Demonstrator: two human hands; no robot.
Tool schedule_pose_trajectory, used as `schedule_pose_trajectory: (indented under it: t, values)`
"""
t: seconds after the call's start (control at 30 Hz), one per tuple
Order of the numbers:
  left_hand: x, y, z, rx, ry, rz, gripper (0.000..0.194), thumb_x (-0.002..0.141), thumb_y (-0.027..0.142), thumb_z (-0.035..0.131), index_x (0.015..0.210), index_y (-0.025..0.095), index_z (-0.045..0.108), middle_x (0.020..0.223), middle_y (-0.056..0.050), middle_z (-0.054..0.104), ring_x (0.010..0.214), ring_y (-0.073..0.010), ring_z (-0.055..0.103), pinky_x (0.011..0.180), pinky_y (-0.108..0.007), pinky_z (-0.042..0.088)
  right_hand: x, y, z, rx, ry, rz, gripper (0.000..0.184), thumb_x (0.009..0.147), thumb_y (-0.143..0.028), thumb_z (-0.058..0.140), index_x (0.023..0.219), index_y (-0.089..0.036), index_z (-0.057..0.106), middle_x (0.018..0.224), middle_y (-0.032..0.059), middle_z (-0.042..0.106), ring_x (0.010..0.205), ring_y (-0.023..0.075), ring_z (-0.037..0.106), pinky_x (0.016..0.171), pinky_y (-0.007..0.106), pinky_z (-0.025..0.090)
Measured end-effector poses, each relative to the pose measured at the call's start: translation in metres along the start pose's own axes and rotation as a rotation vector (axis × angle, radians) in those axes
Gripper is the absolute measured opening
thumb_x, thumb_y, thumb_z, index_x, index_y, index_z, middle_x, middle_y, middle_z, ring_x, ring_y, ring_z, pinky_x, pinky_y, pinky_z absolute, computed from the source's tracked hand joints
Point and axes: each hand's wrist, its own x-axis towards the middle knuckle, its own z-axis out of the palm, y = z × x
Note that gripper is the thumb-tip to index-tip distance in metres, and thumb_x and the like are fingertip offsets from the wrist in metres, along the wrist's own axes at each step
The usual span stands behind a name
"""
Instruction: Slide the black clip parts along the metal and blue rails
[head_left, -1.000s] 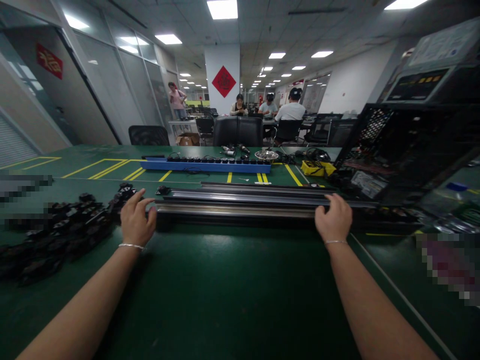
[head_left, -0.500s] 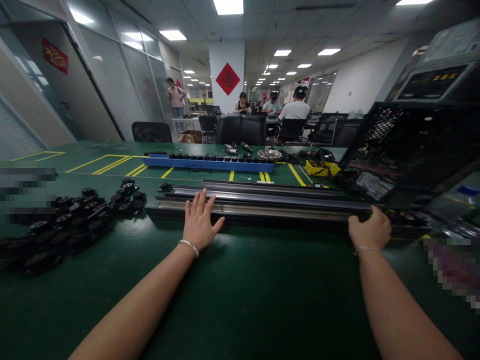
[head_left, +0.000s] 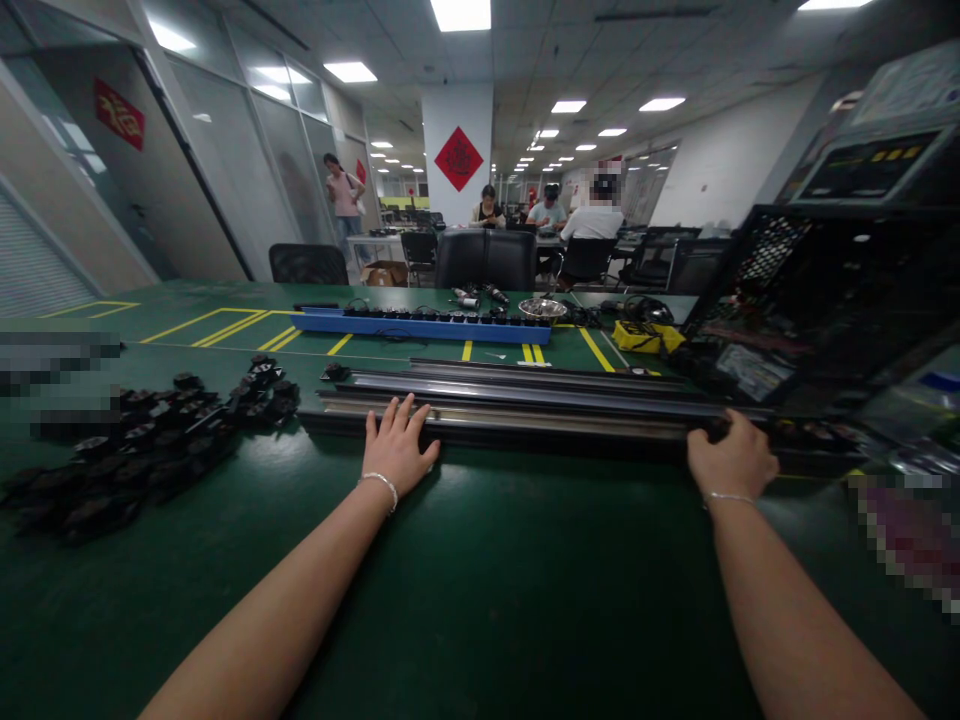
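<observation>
Several long black metal rails [head_left: 540, 432] lie side by side across the green table. My left hand [head_left: 396, 450] rests with fingers spread over the left part of the nearest rail, its fingertips on the top. Toward that rail's right end, my right hand [head_left: 733, 458] is curled, thumb and fingers bent round a dark thing that I cannot make out against the black. A pile of small black parts [head_left: 165, 430] lies left of the rails. One small black part [head_left: 334, 371] sits alone by the left end of a farther rail.
A long blue tray [head_left: 420, 328] with a row of black parts stands behind the rails. Farther right are a metal bowl [head_left: 542, 309], a yellow container [head_left: 646, 337] and a large black case [head_left: 795, 300]. Several people are in the background beyond the chairs.
My right hand has shifted slightly left along the rail. My left hand has also shifted slightly and stays spread on it. The rails look unmoved on the table.
</observation>
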Motion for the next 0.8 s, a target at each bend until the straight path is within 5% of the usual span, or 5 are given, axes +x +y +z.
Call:
schedule_pose_trajectory:
  t: [0.53, 0.8]
  values:
    - [0.001, -0.001, 0.0, -0.002, 0.016, 0.009, 0.047, 0.079, 0.039, 0.046, 0.124, 0.027, 0.049, 0.145, -0.004, 0.039, 0.13, -0.0258, 0.034, 0.109, -0.053, 0.018, -0.009, -0.013, 0.003, -0.077, 0.02, -0.161, 0.04, 0.071, -0.026, 0.043, 0.104, -0.015, 0.063, 0.098, 0.0146, 0.062, 0.093, 0.0284, 0.056, 0.089, 0.052, 0.035]
    - [0.001, -0.002, 0.0, -0.008, 0.015, 0.005, 0.046, 0.079, 0.039, 0.047, 0.124, 0.028, 0.05, 0.144, -0.003, 0.039, 0.13, -0.026, 0.035, 0.109, -0.052, 0.017, -0.009, -0.013, 0.003, -0.083, 0.01, -0.241, 0.04, 0.07, -0.022, 0.044, 0.103, -0.014, 0.064, 0.095, 0.0128, 0.063, 0.09, 0.0258, 0.057, 0.082, 0.04, 0.041]
